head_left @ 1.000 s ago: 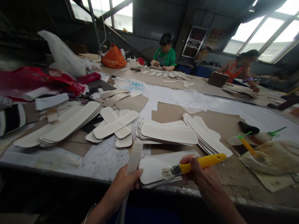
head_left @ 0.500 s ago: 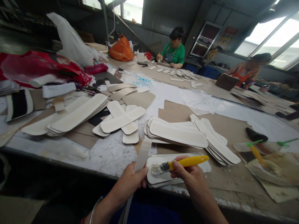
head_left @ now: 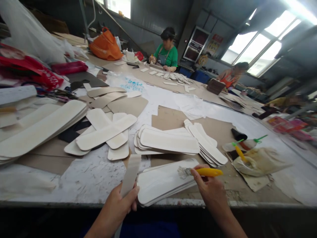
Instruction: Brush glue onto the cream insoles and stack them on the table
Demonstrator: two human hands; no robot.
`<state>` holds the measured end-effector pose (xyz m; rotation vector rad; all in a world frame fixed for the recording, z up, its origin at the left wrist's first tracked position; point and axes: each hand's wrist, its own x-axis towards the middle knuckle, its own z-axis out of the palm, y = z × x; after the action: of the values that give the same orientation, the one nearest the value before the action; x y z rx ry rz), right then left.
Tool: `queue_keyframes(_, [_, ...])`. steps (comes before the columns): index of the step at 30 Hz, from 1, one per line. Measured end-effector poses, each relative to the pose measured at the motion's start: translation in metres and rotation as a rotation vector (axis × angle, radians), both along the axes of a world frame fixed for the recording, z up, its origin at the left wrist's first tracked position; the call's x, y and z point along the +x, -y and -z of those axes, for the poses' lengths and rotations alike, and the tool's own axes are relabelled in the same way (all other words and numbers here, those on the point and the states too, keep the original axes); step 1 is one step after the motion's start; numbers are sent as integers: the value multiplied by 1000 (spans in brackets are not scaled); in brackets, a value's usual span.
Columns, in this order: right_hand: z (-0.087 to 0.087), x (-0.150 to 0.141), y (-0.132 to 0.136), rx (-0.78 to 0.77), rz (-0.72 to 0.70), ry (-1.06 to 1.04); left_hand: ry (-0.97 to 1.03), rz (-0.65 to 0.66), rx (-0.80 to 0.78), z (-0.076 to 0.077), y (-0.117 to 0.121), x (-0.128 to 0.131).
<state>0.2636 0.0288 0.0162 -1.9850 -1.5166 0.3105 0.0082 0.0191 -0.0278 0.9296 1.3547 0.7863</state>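
My right hand (head_left: pixel 210 186) is closed round the yellow handle of a paintbrush (head_left: pixel 208 172). The brush's bristles, coated in white paste, rest on the top piece of a stack of white rounded strips (head_left: pixel 163 181) at the table's front edge. A wet sheen shows on that piece. In my left hand (head_left: pixel 123 198) is a bundle of narrow pale strips (head_left: pixel 131 173), pinched under the thumb and standing up at a slant. The left fingertips are right at the stack's left end; whether they press on it I cannot tell.
Behind the stack lie more white strips (head_left: pixel 169 140), with crossed ones (head_left: pixel 106 132) to the left. A glue container (head_left: pixel 260 162) with a second yellow brush stands at the right. Across the table (head_left: pixel 170 94), a person in green (head_left: pixel 170 56) works, and others sit farther right.
The brush has moved rightward along the top strip, from its left end towards its far right. The camera view has turned right. Both hands keep their hold.
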Motion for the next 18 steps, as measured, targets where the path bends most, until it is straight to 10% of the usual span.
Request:
queue_keyframes(12, [3, 13, 2, 314, -221, 459, -16, -70, 20, 8, 2, 2])
queue_keyframes(18, [2, -36, 24, 329, -454, 94, -15, -92, 22, 9, 4, 6])
